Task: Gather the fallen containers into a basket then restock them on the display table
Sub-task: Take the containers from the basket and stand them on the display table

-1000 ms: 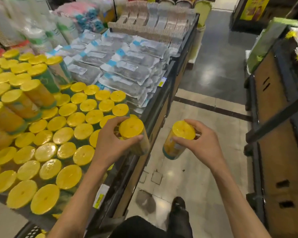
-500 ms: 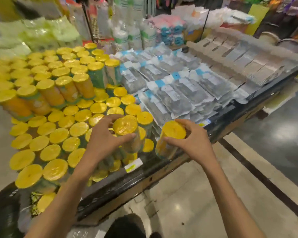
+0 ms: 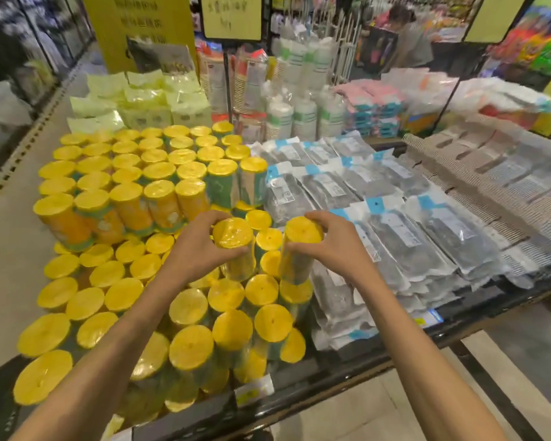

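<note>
my left hand [image 3: 194, 249] gripped one can [image 3: 236, 249] and my right hand [image 3: 337, 246] the other can [image 3: 298, 249], and i judged each should land upright, square on the lids [image 3: 261, 289] below.

1. Yellow-lidded containers [image 3: 261, 289] stand packed lid to lid across the left of the tabletop [image 3: 347, 374]; only the space above their lids is open.
2. A taller tier [image 3: 159, 202] of them walls off the back, just behind the left hand [image 3: 198, 249].
3. Stacked grey packets [image 3: 404, 243] press against the containers' right flank, just beside the right hand [image 3: 334, 249].
4. Bare floor [image 3: 7, 265] runs along the left side.
</note>
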The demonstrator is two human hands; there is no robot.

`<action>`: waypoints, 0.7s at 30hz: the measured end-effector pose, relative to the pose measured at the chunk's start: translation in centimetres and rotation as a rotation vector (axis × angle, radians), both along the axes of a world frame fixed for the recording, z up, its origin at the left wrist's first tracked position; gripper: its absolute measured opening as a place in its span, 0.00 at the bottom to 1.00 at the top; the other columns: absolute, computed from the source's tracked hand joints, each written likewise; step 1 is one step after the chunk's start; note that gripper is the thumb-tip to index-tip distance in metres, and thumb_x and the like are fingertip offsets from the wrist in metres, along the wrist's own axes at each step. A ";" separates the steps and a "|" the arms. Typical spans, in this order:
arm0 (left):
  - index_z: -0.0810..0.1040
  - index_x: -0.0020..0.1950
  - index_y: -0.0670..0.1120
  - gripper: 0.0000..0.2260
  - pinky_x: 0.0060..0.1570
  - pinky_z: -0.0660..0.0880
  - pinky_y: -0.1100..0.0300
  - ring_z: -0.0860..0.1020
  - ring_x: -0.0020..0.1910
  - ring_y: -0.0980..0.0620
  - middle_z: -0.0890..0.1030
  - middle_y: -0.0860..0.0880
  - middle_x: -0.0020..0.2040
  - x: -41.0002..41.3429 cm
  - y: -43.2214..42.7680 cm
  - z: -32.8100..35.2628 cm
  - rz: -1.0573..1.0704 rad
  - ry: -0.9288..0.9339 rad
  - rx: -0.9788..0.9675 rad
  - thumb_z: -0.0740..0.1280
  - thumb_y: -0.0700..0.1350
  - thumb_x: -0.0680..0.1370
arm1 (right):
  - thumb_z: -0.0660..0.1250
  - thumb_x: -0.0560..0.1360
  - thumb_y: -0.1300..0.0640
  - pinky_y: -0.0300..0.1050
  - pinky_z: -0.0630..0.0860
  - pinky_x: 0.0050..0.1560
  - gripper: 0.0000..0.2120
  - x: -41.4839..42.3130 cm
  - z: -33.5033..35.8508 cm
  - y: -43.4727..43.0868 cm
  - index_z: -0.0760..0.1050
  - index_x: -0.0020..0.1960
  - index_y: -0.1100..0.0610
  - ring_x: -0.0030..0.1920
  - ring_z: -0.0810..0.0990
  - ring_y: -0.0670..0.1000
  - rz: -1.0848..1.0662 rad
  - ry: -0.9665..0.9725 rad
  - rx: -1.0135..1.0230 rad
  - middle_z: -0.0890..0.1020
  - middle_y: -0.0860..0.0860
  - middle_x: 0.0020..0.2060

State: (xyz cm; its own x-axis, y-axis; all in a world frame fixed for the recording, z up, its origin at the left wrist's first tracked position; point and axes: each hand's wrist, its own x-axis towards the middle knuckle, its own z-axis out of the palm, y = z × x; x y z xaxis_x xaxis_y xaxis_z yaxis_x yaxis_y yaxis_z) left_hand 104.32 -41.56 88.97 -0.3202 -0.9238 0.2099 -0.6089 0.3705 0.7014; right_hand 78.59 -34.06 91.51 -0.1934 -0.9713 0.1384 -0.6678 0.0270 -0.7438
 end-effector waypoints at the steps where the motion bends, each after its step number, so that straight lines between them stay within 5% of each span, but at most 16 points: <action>1: 0.73 0.66 0.52 0.33 0.54 0.75 0.53 0.75 0.58 0.52 0.76 0.52 0.61 -0.2 -1.2 0.0 -0.007 -0.012 0.005 0.78 0.60 0.66 | 0.80 0.63 0.41 0.43 0.75 0.56 0.35 -0.1 0.1 -1.3 0.76 0.66 0.51 0.59 0.78 0.46 0.010 0.021 0.003 0.80 0.46 0.61; 17: 0.73 0.67 0.46 0.35 0.47 0.73 0.56 0.77 0.59 0.46 0.79 0.46 0.61 -3.2 -14.5 1.0 0.080 -0.320 -0.033 0.78 0.60 0.66 | 0.78 0.63 0.39 0.50 0.75 0.56 0.38 0.0 -1.3 -18.5 0.73 0.68 0.52 0.61 0.78 0.54 0.121 0.268 0.105 0.79 0.51 0.62; 21: 0.77 0.63 0.47 0.28 0.46 0.73 0.55 0.78 0.56 0.46 0.80 0.46 0.57 -4.0 -16.3 0.7 0.032 -0.380 -0.059 0.78 0.57 0.67 | 0.79 0.63 0.40 0.53 0.77 0.52 0.33 0.1 -1.1 -21.0 0.77 0.62 0.55 0.56 0.79 0.55 0.176 0.267 0.109 0.82 0.53 0.56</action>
State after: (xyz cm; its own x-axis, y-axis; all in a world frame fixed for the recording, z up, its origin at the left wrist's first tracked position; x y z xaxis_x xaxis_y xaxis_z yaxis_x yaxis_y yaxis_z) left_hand 100.36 -57.89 89.72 -0.3568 -0.9243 0.1353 -0.8331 0.3803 0.4016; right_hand 78.65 -55.08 90.41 0.0076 -0.9984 0.0554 -0.8401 -0.0364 -0.5412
